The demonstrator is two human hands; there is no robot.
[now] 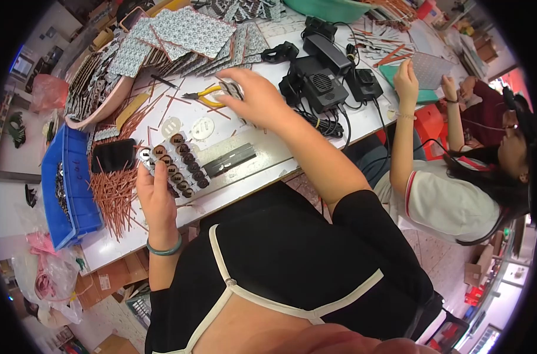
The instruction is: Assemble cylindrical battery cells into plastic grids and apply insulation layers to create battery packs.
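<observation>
My left hand grips a small panel at its left edge, thumb on the front. Rows of round dark and brownish buttons-like pieces cover the panel, which is tilted above the table. My right hand reaches over the table with thumb and fingers apart. A small grey patterned piece shows between them; whether they touch it is hidden. Just left of that hand lie pliers with yellow handles. Two pale round discs rest near the panel, and a dark flat metal bar lies at the table's near side.
Patterned sheets are piled at the back. At left stand a pink basin full of pieces, a blue bin, a black phone and many thin brown strips. Black power adapters with cables lie right; a co-worker holds a perforated sheet.
</observation>
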